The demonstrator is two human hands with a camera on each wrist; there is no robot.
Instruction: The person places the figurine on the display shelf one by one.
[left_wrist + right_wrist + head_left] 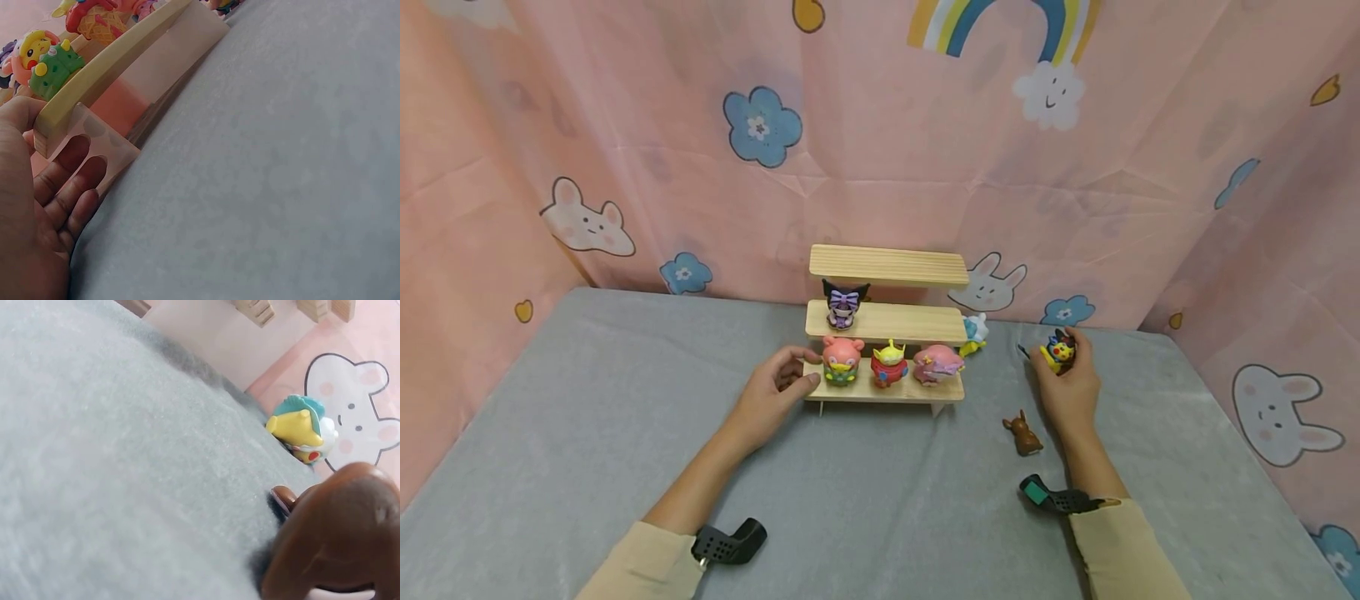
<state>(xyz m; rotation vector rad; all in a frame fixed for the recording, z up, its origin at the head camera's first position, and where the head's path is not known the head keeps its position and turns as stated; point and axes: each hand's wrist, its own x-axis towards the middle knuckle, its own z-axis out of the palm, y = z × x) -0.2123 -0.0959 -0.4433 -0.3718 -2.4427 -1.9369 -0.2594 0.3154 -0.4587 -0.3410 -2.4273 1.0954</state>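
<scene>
At the left end of a three-tier wooden display stand [917, 323], my left hand [772, 385] grips the bottom shelf, with the thumb at its top edge and the fingers below in the left wrist view. On that shelf stand a pink-hooded figurine [841, 360] with a green body, a yellow-headed figurine [889, 365] in red, and a pink figurine [937, 365]. My right hand [1070, 392] holds a yellow Pikachu figurine [1059, 352] with a dark hat between thumb and fingers. Nearby on the cloth lies a brown long-eared figurine [1022, 433], large in the right wrist view.
A black-and-purple figurine [843, 305] sits on the middle shelf, towards the left. Beside the stand's right end, partly hidden, is a white, teal and yellow figurine [303, 428]. Grey cloth [880, 492] covers the table; a pink printed curtain [880, 108] hangs behind.
</scene>
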